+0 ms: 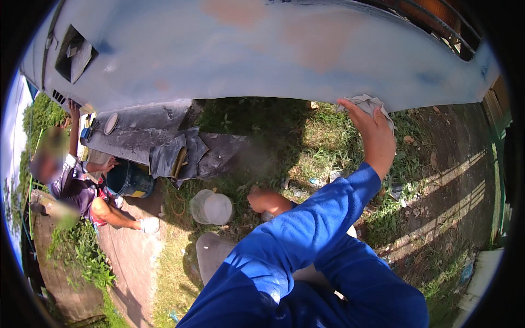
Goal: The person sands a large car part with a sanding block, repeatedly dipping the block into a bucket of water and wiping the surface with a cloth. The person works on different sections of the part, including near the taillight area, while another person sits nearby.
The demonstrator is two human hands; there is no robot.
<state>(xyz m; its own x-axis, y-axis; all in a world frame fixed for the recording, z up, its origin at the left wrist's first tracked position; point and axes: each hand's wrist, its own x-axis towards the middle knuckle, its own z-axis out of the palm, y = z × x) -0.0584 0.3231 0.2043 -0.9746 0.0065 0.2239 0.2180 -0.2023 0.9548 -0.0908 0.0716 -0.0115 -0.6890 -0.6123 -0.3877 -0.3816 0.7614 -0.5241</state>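
A crumpled grey-white cloth point(367, 102) lies against the lower edge of a large pale blue-grey panel point(219, 60) with pinkish patches. My left hand point(373, 134) presses it there, fingers over the cloth, the arm stretched up to the right. Beneath that arm, my right hand point(267, 201) hangs low over the grass with its fingers curled in. Whatever it may hold is hidden. Just left of the right hand stands a translucent plastic bucket point(211, 207) with whitish contents.
At left a person point(74, 183) crouches, one hand at the panel, the other by a dark bucket point(130, 179). Dark sheets point(178, 156) lie on a grey slab point(136, 128) below the panel. Grass with litter lies under me; a dirt strip point(454, 180) runs along the right.
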